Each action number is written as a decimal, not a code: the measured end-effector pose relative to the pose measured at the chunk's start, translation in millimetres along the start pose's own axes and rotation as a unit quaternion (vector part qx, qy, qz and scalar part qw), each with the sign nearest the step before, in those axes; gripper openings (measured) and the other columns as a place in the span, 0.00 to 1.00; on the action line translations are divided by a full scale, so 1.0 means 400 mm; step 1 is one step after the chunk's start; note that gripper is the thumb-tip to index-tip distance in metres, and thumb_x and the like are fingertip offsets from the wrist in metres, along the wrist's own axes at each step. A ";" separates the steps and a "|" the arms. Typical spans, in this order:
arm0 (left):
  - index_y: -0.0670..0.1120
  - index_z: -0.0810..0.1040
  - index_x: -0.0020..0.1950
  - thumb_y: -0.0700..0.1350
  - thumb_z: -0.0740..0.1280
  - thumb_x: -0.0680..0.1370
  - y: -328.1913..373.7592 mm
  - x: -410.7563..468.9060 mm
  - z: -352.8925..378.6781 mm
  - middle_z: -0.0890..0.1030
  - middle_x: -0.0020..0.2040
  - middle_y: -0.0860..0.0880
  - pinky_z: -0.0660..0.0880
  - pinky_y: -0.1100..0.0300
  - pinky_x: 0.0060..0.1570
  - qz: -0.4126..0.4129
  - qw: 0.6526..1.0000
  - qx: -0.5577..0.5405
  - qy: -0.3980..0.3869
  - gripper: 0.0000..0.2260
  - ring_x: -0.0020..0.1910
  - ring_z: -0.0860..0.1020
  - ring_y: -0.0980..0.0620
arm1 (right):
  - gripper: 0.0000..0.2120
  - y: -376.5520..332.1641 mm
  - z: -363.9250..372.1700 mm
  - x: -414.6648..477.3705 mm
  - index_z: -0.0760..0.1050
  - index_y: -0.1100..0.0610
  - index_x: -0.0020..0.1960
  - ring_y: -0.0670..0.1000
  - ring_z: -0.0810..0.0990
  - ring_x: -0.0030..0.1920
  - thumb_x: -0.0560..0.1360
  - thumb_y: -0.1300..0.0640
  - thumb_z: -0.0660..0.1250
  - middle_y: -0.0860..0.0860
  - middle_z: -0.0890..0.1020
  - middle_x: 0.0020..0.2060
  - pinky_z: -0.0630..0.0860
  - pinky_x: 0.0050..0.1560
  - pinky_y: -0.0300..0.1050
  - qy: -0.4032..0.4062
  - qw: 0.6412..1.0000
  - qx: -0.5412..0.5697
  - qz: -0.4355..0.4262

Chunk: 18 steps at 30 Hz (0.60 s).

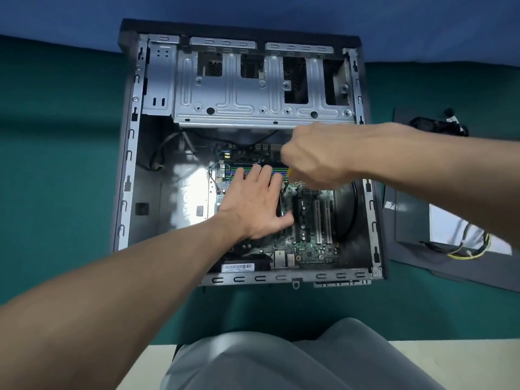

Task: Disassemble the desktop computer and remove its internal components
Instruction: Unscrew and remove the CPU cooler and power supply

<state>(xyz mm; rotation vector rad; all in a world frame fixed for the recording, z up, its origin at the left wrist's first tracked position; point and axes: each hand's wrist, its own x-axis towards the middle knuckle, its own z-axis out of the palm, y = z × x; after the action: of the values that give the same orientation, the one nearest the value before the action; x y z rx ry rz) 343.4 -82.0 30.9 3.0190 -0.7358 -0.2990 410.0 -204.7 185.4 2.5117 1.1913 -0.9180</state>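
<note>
Bracing board [309, 243] with flat, straight-fingered left hand [253, 204] while right hand [312, 156] grips yellow tool [291, 175]: keep it square, avoid slipping.

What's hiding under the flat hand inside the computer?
The left hand lies flat over the green motherboard. A dark block peeks out beside the thumb, but the palm covers the rest, so I can't tell what it is. Coloured slots show past the fingertips.

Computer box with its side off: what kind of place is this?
Probably a repair or teardown bench: the opened computer case lies on a green mat, a grey box with cables sits beside it, and the right hand grips a yellow-handled tool.
</note>
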 end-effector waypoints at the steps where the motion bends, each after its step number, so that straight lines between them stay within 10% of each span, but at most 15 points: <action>1: 0.44 0.67 0.56 0.69 0.46 0.71 0.000 0.000 0.000 0.70 0.51 0.44 0.64 0.46 0.49 0.000 1.000 0.000 0.000 0.32 0.49 0.66 0.45 | 0.16 0.005 0.006 -0.011 0.69 0.58 0.34 0.51 0.74 0.29 0.81 0.57 0.56 0.52 0.72 0.30 0.69 0.25 0.44 0.000 0.999 -0.019 -0.027; 6: 0.44 0.66 0.55 0.70 0.44 0.71 0.000 -0.002 -0.003 0.69 0.51 0.44 0.64 0.46 0.49 0.002 1.000 0.001 -0.004 0.32 0.49 0.65 0.46 | 0.10 0.019 0.032 -0.036 0.74 0.60 0.45 0.52 0.78 0.41 0.81 0.61 0.55 0.50 0.72 0.37 0.78 0.40 0.46 0.028 0.997 -0.036 -0.066; 12: 0.43 0.67 0.60 0.70 0.44 0.71 -0.001 -0.002 -0.003 0.70 0.53 0.43 0.65 0.46 0.50 0.000 1.000 0.011 -0.015 0.35 0.50 0.66 0.46 | 0.23 0.017 0.036 0.010 0.74 0.58 0.32 0.47 0.71 0.22 0.77 0.43 0.62 0.50 0.74 0.21 0.69 0.26 0.40 0.007 0.964 0.205 0.171; 15: 0.44 0.67 0.58 0.70 0.45 0.70 -0.001 -0.003 -0.001 0.70 0.53 0.43 0.65 0.46 0.50 0.001 1.000 0.006 -0.002 0.34 0.49 0.65 0.46 | 0.17 0.020 0.023 0.028 0.71 0.59 0.35 0.47 0.60 0.18 0.81 0.56 0.57 0.52 0.70 0.21 0.57 0.21 0.35 -0.043 0.861 0.416 0.291; 18: 0.44 0.67 0.57 0.70 0.44 0.70 0.000 -0.003 0.000 0.70 0.53 0.44 0.64 0.46 0.50 -0.001 1.000 0.006 -0.001 0.33 0.50 0.66 0.46 | 0.14 0.002 0.010 0.031 0.68 0.60 0.36 0.48 0.63 0.20 0.80 0.62 0.56 0.53 0.71 0.28 0.57 0.17 0.33 -0.060 0.889 0.357 0.280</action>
<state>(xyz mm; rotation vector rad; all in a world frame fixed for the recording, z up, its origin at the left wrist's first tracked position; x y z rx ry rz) 342.2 -81.4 31.2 3.0305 -0.7386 -0.2988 414.9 -199.4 174.7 2.9894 0.0124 -1.4845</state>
